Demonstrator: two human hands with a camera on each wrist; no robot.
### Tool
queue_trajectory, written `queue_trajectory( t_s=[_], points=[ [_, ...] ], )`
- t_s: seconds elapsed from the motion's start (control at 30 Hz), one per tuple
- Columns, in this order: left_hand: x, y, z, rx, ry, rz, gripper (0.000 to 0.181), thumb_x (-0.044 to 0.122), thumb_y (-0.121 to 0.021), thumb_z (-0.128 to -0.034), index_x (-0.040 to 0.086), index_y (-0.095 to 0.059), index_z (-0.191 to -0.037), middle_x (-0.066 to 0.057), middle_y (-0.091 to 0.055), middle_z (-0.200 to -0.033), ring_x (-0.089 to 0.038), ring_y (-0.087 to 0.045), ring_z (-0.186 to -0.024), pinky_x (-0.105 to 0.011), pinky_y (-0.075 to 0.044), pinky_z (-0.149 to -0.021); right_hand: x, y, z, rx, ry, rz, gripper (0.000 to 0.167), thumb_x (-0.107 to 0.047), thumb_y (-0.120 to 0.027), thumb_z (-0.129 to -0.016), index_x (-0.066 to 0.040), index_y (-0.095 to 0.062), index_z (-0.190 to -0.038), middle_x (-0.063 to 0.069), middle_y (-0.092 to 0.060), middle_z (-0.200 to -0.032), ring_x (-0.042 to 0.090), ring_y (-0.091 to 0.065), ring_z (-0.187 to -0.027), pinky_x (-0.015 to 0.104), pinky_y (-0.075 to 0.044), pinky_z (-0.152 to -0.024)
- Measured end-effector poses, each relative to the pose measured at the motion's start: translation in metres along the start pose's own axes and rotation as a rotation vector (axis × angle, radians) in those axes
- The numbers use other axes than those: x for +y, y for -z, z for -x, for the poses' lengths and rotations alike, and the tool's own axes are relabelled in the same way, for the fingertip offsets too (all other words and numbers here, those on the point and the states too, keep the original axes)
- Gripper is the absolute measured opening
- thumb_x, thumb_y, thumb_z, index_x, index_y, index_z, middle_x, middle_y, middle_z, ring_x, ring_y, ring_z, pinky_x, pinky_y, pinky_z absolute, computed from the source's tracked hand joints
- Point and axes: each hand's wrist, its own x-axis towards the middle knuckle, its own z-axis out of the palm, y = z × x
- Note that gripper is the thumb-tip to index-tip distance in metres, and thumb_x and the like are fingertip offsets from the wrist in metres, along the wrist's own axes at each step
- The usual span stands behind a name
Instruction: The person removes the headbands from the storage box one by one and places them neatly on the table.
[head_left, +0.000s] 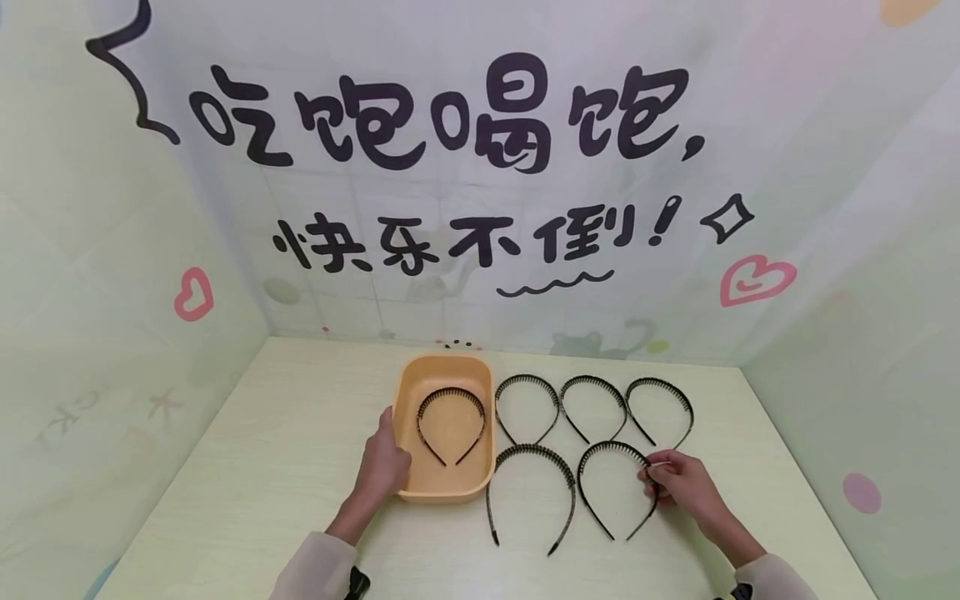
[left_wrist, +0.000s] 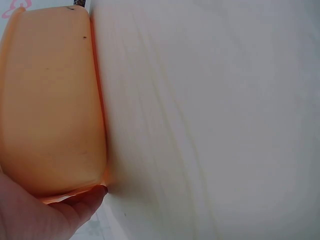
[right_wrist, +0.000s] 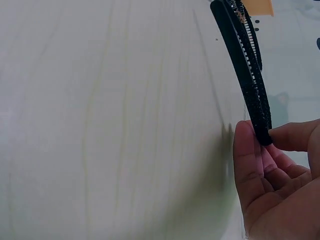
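My left hand (head_left: 385, 460) grips the left wall of an orange plastic tray (head_left: 448, 482), whose outer side fills the left of the left wrist view. Inside the tray lies a black toothed headband (head_left: 451, 391). On the right, my right hand (head_left: 678, 481) pinches another black headband (head_left: 613, 445) by its right side, between thumb and fingers. That pinch shows close up in the right wrist view, where the headband (right_wrist: 242, 70) is seen edge-on and rises from the fingertips. Its open ends point toward me in the head view.
Three headbands lie in a back row: a left one (head_left: 527, 377), a middle one (head_left: 592, 377) and a right one (head_left: 660, 382). A further headband (head_left: 534, 449) lies in front, beside the tray's lower right. Printed cloth walls (head_left: 480, 317) enclose the pale table (head_left: 277, 450).
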Motion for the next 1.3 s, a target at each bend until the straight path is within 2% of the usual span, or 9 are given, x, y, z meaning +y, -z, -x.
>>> queue_trajectory(
  t_s=[0.2,0.53,0.93,1.3],
  points=[
    [0.0004,0.0007,0.0005,-0.001,-0.002,0.012,0.080,-0.013,-0.042,-0.0787,-0.009,-0.014,-0.153,-0.039,-0.059,-0.120,-0.028,-0.060,-0.077,-0.032,-0.047,-0.061,0.0022,-0.0002,0.0002,-0.005,-0.013,0.004,0.029,-0.004,-0.053,-0.096,0.010,-0.057,-0.120,0.008,-0.074,-0.092,0.016,-0.067,-0.071,0.032,-0.053,-0.059],
    [-0.0018,-0.0002,0.0001,-0.007,0.003,0.009,0.080,-0.013,-0.042,-0.0795,-0.008,-0.013,-0.154,-0.040,-0.058,-0.120,-0.028,-0.060,-0.077,-0.031,-0.046,-0.058,0.0017,0.0038,0.0004,-0.010,0.010,0.052,0.025,-0.004,-0.055,-0.097,0.011,-0.064,-0.113,0.009,-0.072,-0.086,0.018,-0.068,-0.072,0.033,-0.057,-0.061],
    [-0.0001,0.0001,0.0008,-0.001,-0.005,0.019,0.081,-0.014,-0.043,-0.0785,-0.008,-0.014,-0.154,-0.039,-0.059,-0.120,-0.028,-0.061,-0.079,-0.033,-0.048,-0.063,0.0013,0.0035,-0.0005,0.018,0.035,0.142,0.024,-0.005,-0.056,-0.095,0.009,-0.067,-0.111,0.012,-0.071,-0.094,0.017,-0.065,-0.075,0.034,-0.058,-0.063],
    [-0.0015,-0.0015,0.0004,0.000,-0.012,0.021,0.081,-0.014,-0.042,-0.0783,-0.008,-0.014,-0.154,-0.038,-0.060,-0.119,-0.027,-0.062,-0.077,-0.031,-0.047,-0.059,-0.0034,0.0016,0.0001,0.027,0.024,0.225,0.021,-0.006,-0.058,-0.095,0.007,-0.069,-0.107,0.008,-0.069,-0.087,0.016,-0.062,-0.075,0.032,-0.056,-0.061]
  ],
)
